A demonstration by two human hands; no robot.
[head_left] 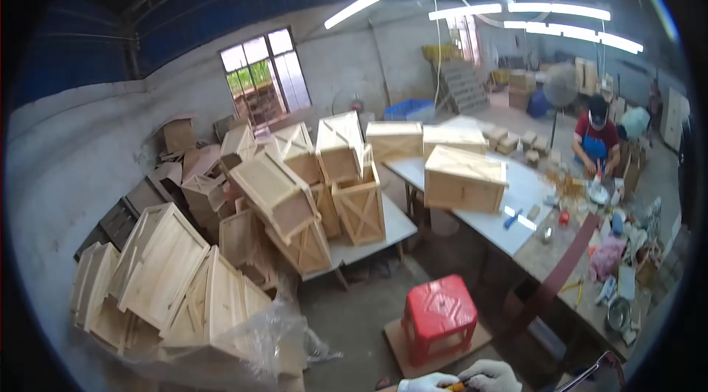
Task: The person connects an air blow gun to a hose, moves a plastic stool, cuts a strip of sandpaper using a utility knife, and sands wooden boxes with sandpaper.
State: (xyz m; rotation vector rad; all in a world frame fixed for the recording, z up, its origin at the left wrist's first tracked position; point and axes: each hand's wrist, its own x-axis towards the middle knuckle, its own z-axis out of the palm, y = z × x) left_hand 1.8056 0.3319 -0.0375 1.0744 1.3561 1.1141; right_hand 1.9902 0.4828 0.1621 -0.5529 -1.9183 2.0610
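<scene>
At the bottom edge, my left hand (pixel 428 382) and my right hand (pixel 491 376) are close together, both in white gloves. Between them shows a small yellow-orange piece with dark parts (pixel 456 386), perhaps a tool handle; most of it is cut off by the frame. My right hand's fingers are curled at this piece. The left hand looks closed beside it, its fingers partly out of view. Just beyond the hands, a red plastic stool (pixel 440 314) stands on a wooden board (pixel 472 340).
Wooden crates (pixel 166 266) pile up at left, with clear plastic film (pixel 276 337) over some. More stand on a white table (pixel 394 226). A large crate (pixel 464 182) sits on the long workbench (pixel 509 237), cluttered with tools at right. A co-worker (pixel 596 137) works behind it.
</scene>
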